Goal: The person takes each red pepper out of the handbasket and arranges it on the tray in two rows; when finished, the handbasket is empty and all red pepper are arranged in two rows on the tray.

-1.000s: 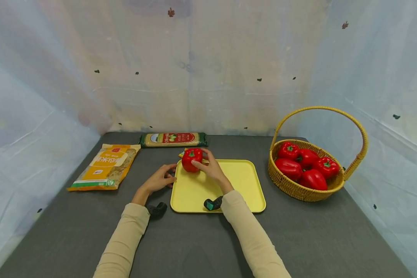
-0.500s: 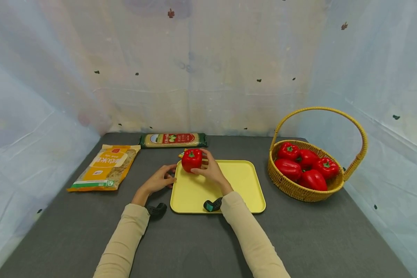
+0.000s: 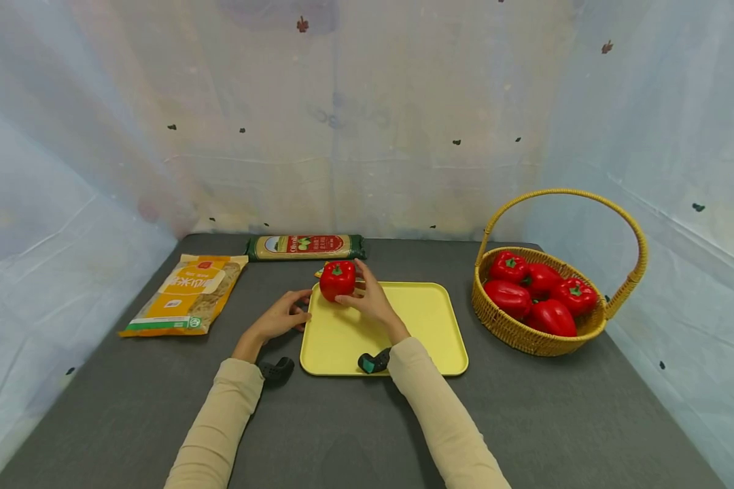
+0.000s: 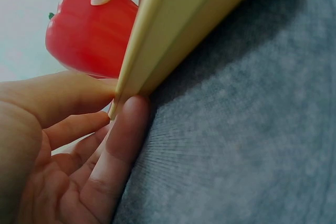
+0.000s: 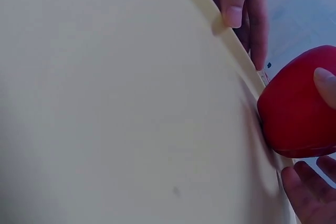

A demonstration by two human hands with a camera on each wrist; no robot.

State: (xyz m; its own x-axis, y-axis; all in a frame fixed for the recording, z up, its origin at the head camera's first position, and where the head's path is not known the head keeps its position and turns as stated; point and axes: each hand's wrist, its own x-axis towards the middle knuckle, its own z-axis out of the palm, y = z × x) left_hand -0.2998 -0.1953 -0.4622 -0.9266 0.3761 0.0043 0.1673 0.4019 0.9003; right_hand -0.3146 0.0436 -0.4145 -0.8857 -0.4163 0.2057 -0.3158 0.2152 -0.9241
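A red bell pepper (image 3: pixel 337 280) stands stem up at the back left corner of a yellow tray (image 3: pixel 416 326). My right hand (image 3: pixel 372 299) holds it from the right, with the thumb low on its near side and the fingers round the back. In the right wrist view the pepper (image 5: pixel 299 103) is right at the tray's rim. My left hand (image 3: pixel 279 314) pinches the tray's left edge; the left wrist view shows its thumb and fingers on either side of the rim (image 4: pixel 131 51).
On the right stands a wicker basket (image 3: pixel 514 338) with a tall handle, holding several red bell peppers (image 3: pixel 550 316). A yellow food bag (image 3: pixel 186 295) lies at the left. A green and red packet (image 3: pixel 306 246) and a small yellow packet (image 3: pixel 319 272) are behind the tray.
My right thumb has slid slightly lower on the bell pepper since one second ago. The left hand and the tray have stayed in place.
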